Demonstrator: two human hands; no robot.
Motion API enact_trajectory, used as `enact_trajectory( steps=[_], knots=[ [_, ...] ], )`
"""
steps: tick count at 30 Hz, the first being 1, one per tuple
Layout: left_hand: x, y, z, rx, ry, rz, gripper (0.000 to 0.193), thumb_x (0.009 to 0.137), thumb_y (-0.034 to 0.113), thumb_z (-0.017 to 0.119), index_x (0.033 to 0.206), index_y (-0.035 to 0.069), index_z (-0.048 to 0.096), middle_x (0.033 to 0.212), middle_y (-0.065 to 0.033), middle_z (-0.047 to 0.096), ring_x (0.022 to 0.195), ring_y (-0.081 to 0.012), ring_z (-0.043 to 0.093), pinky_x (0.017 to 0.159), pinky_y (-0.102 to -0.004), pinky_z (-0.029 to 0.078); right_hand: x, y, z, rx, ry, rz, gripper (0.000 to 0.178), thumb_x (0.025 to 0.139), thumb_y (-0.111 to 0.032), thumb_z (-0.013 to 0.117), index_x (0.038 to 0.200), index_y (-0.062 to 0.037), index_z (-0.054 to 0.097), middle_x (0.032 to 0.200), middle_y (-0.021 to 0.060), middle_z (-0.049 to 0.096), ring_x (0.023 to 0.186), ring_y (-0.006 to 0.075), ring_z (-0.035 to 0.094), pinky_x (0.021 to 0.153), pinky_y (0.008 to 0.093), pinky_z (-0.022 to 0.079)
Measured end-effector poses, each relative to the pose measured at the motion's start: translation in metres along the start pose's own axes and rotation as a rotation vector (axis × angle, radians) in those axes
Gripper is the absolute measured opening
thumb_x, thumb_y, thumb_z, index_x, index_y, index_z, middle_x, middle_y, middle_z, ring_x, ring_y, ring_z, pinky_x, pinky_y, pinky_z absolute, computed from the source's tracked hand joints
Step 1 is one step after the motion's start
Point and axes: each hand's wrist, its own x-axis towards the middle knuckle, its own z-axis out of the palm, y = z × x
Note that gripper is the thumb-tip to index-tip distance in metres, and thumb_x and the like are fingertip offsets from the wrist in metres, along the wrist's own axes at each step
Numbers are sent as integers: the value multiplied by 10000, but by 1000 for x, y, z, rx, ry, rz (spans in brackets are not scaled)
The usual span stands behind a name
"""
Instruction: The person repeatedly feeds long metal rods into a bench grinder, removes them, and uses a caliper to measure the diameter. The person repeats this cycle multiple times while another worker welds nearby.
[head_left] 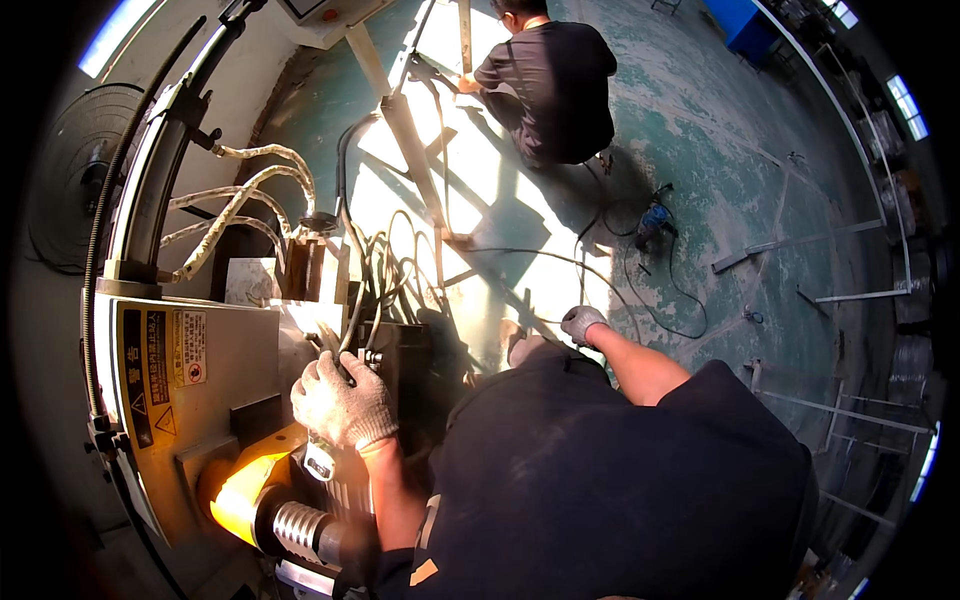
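My left hand, in a pale knit glove, is at the side of a grey machine. Its fingers are bent over a spot beside a bundle of cables and a small metal fitting; what they grip is hidden. A silver oval tag shows just below the wrist. In a grey glove, my right hand is curled closed beside my knee. A thin dark cable passes close to it, and I cannot make out whether anything is in its fingers.
Sheathed hoses arch from the machine's column. Below sits a yellow cylindrical part. Another person crouches ahead by a metal frame post. A blue power tool with looping cable lies on the green floor. Metal frames stand right.
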Motion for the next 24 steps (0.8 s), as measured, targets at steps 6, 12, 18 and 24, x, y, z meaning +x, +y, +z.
enact_trajectory(
  steps=[6,12,18,24],
  knots=[
    [-1,-2,3,5,-1,49,216,883,259,768,1018,90,771,1013,-101,762,982,-354,697,841,-504,547,-46,6,-8,12,46,97,340,893,-307,710,1140,-103,822,914,125,808,703,228,763,730,389,627],
    [-5,2,3,-16,-30,42,219,883,229,766,1043,80,771,1041,-107,765,1007,-363,694,880,-511,542,-77,61,13,-53,68,151,381,850,-363,741,1140,-134,836,1103,154,812,997,319,784,912,415,611],
    [-4,9,7,23,-52,65,208,922,275,736,994,88,792,1051,-104,784,1038,-368,697,887,-509,541,-107,102,33,-30,18,199,389,853,-398,736,1121,-137,840,1158,165,795,1088,346,758,975,430,590],
    [-10,16,4,147,-133,78,286,989,290,654,888,56,785,977,-141,778,1013,-376,693,883,-509,537,-115,125,25,80,-40,249,367,872,-398,723,1118,-154,843,1151,156,799,1101,342,752,981,425,582]
  ],
)
